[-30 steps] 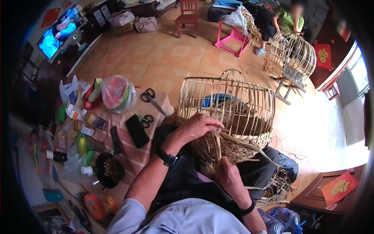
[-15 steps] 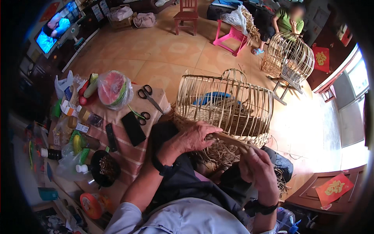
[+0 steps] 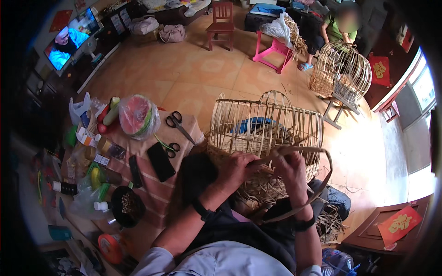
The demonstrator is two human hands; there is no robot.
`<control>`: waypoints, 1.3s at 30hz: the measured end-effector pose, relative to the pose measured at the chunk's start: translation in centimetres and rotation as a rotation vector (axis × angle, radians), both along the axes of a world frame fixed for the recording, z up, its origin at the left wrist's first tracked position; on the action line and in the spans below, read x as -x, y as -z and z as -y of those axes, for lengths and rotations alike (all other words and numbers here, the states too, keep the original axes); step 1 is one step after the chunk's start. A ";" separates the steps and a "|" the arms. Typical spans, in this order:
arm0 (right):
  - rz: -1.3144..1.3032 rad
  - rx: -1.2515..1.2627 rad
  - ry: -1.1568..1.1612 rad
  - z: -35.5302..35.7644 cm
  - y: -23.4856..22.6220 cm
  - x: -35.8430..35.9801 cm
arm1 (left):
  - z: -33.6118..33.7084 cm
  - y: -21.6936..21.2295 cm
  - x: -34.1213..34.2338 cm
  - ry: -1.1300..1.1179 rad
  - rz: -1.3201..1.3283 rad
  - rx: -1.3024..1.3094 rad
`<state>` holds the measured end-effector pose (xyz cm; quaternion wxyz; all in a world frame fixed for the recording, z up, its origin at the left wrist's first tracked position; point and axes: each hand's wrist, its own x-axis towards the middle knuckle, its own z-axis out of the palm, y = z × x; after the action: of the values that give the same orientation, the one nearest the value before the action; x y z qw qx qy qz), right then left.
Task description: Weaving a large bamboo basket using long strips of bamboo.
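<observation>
Left hand (image 3: 237, 166): fingers curled and pressed onto the lower rim of the bamboo cage (image 3: 264, 133), pinching the end of a flat bamboo strip (image 3: 322, 184) against the weave; a dark wristband sat on its wrist. Right hand (image 3: 291, 169): closed around the same strip just beside the left hand, knuckles up, the two hands nearly touching.

Bamboo cage: unfinished, pale, lying on its side on the person's lap, open ribs pointing away, something blue visible inside. The strip ran from the hands along the cage's near edge, then looped out to the right and down past the right forearm. Loose bamboo shavings (image 3: 334, 225) lay under and right of the cage.

Low table (image 3: 152, 193), to the left, striped cloth: black-handled scissors (image 3: 178, 124) near its far edge, a smaller pair of scissors (image 3: 168, 146) just beside a black phone (image 3: 160, 161), a remote control (image 3: 135, 171) next to that. Wrapped half watermelon (image 3: 135, 115) at the far-left corner; a black bowl (image 3: 125, 207) with brownish contents nearer; bottles and packets crowded along the left edge, too small to tell apart.

Beyond, on tiled floor: pink stool (image 3: 275, 49), red-brown wooden chair (image 3: 221, 20), a second domed cage (image 3: 340, 69) on a small stand with another person (image 3: 338, 27) seated behind it. Television (image 3: 71, 39) lit at far left
</observation>
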<state>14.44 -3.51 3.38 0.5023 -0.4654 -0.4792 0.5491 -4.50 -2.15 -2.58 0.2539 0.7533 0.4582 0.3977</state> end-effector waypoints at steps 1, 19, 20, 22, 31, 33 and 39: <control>-0.079 -0.021 0.024 -1.0 0.2 -0.3 | 0.1 -0.1 -0.5 -0.045 -0.027 0.021; 0.867 -0.563 -0.243 -4.1 -0.4 -0.5 | 1.8 4.4 -5.9 -0.092 -0.643 -0.139; 0.947 -0.673 -0.163 -3.7 1.1 -1.3 | 2.0 2.7 -5.8 -0.086 -0.608 -0.108; 1.082 -0.604 -0.143 -2.4 0.0 -0.3 | 2.2 2.4 -4.1 -0.103 -0.536 -0.197; 1.229 -0.983 0.084 -2.3 5.1 0.6 | 1.1 4.7 -3.8 -0.009 -0.337 -0.127; 1.297 -0.481 -0.115 -2.4 2.5 1.9 | 1.4 4.3 -2.8 -0.004 -0.296 -0.128; 1.247 -0.319 0.015 -1.9 3.5 0.5 | 1.9 3.2 -2.8 0.158 -0.276 -0.015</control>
<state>13.95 -1.60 -0.13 0.1964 -0.6201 -0.7537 0.0941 -1.73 -4.09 -5.82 0.2134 0.8363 0.4251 0.2727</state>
